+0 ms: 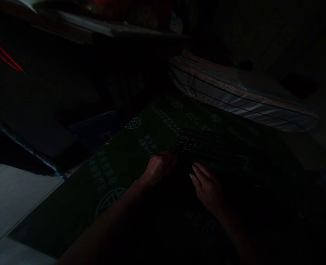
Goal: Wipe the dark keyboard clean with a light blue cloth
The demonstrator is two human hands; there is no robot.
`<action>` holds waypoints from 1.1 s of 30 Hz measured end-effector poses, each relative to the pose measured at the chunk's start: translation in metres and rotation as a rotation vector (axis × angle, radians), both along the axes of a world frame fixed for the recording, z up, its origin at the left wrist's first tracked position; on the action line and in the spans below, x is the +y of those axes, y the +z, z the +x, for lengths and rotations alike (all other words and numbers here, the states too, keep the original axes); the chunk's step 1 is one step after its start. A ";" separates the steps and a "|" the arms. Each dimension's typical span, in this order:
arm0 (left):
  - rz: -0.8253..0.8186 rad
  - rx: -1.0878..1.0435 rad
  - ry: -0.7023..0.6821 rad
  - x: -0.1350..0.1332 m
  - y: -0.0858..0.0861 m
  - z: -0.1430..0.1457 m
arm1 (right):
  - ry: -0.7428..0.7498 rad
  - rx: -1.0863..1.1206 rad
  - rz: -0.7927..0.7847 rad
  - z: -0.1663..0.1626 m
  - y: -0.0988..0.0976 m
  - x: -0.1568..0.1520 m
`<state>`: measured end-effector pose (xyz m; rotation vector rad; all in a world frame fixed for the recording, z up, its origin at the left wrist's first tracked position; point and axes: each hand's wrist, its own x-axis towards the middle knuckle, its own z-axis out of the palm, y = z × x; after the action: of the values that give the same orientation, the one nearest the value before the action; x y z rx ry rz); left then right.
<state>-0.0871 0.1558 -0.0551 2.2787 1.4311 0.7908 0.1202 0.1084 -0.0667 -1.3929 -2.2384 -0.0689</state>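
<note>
The view is very dark. A dark, cloth-like item with pale specks and marks (218, 145) lies spread on a green printed board (77, 209); its outline fades into shadow. At the item's left edge my left hand (163, 163) is closed, its fingertips hidden, seemingly gripping the dark material. My right hand (208, 186) rests just to the right and nearer to me. Its fingers are stretched out, lying over the dark material and pointing up and left. A small gap separates the two hands.
Behind the board lies a thick striped cushion or mattress (242, 99). A table edge (85, 25) juts out at upper left, with a blue flat item (96, 127) below. Pale floor tiles (11, 198) show at left. Thin red strips (5, 55) hang at far left.
</note>
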 end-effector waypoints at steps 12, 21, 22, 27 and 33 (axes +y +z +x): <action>-0.069 -0.120 0.002 0.003 -0.003 -0.006 | -0.077 -0.071 -0.023 0.009 -0.008 -0.002; -0.351 -0.522 0.231 0.006 0.000 -0.009 | -0.058 0.027 -0.079 0.003 -0.005 0.005; -0.362 -0.532 0.247 0.006 0.001 -0.008 | -0.056 0.035 -0.086 0.003 -0.004 0.005; -0.350 -0.497 0.275 0.007 0.008 -0.007 | -0.043 0.049 -0.119 0.002 0.000 0.006; -0.323 -0.430 0.269 0.008 0.014 -0.005 | -0.043 0.041 -0.157 0.002 0.006 0.004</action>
<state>-0.0922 0.1634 -0.0414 1.5819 1.5366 0.9739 0.1225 0.1123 -0.0609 -1.5107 -2.2202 0.1225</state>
